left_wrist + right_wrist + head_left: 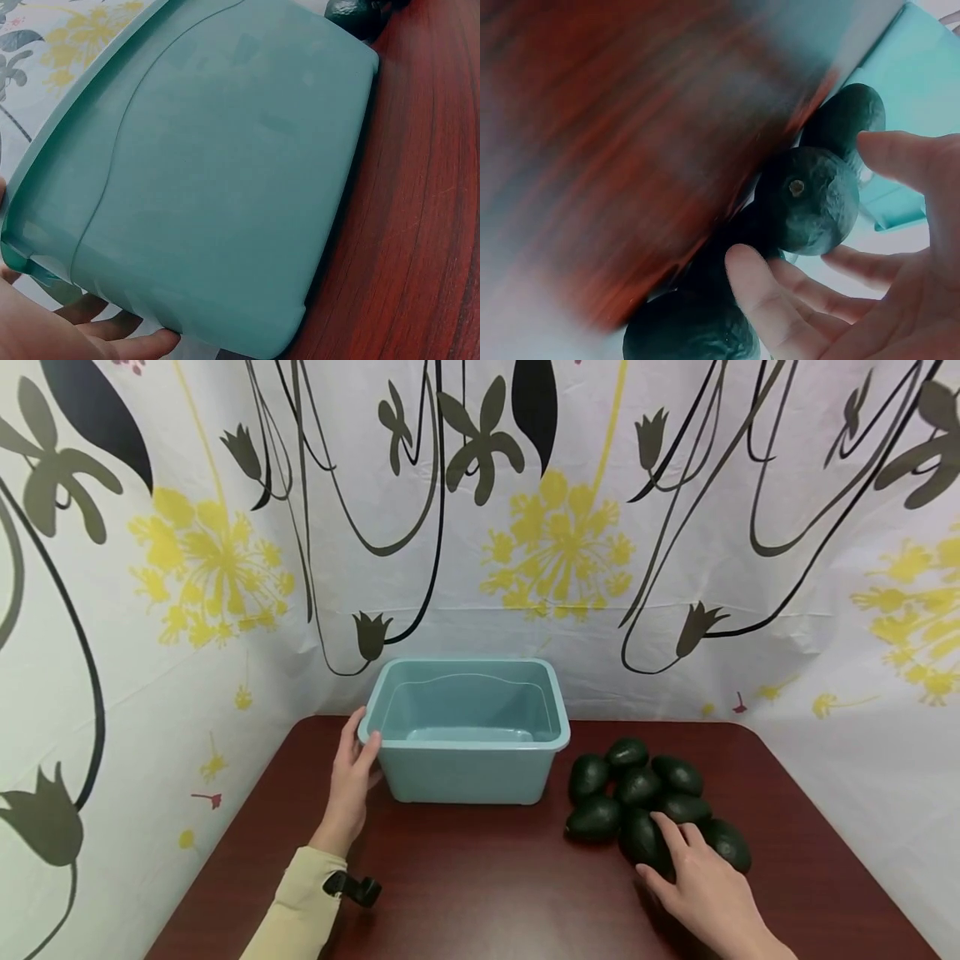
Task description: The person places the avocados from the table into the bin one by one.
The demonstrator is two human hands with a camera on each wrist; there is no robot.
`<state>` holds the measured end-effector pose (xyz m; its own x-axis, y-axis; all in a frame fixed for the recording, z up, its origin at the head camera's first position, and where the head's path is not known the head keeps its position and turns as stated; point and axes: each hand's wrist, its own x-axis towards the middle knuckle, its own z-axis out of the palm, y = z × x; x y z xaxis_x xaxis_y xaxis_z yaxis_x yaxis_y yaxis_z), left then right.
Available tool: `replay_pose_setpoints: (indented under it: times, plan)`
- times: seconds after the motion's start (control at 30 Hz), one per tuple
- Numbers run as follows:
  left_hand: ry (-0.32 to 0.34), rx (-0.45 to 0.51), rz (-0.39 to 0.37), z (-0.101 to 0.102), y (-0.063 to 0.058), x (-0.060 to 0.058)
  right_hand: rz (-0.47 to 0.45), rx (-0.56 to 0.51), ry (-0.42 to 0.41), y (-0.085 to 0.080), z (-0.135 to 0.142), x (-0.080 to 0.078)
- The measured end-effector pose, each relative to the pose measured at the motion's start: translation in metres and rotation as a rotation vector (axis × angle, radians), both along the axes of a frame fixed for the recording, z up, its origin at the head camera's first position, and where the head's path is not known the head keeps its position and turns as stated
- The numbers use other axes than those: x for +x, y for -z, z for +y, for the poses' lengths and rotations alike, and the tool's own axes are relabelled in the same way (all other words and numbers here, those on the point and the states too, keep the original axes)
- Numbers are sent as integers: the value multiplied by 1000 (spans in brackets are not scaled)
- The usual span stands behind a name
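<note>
A light blue-green plastic bin (465, 772) stands upright at the back of the table, its inside bare. At its left front corner my left hand (351, 781) holds the rim, thumb on top and fingers along the outer wall; the left wrist view shows those fingers (154, 345) bent under the rim. To the right of the bin, several dark green avocados (637, 787) lie bunched together. My right hand (708, 885) reaches over the nearest avocado (641, 839), fingers spread about it. In the right wrist view, that avocado (810, 202) shows its stem end between thumb and fingers.
The dark red-brown wooden table (480, 877) has rounded back corners. A white curtain (450, 568) with plant prints hangs right behind it and along both sides. A black wrist camera (352, 887) sits on the left sleeve (300, 902).
</note>
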<state>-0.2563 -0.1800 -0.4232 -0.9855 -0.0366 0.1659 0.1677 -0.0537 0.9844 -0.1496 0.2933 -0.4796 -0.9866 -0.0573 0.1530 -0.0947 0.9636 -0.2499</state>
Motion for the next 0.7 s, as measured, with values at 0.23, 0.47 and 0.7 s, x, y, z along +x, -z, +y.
replay_pose_setpoints:
  times: [0.23,0.47,0.7]
  plan:
    - [-1,-5,25,0,2,-2,33,11,11,1,-5,-7]
    - [-12,-9,28,0,2,-3,49,34,29,2,-10,-14]
    - [-1,-18,24,-3,4,-5,59,30,39,3,-17,-15]
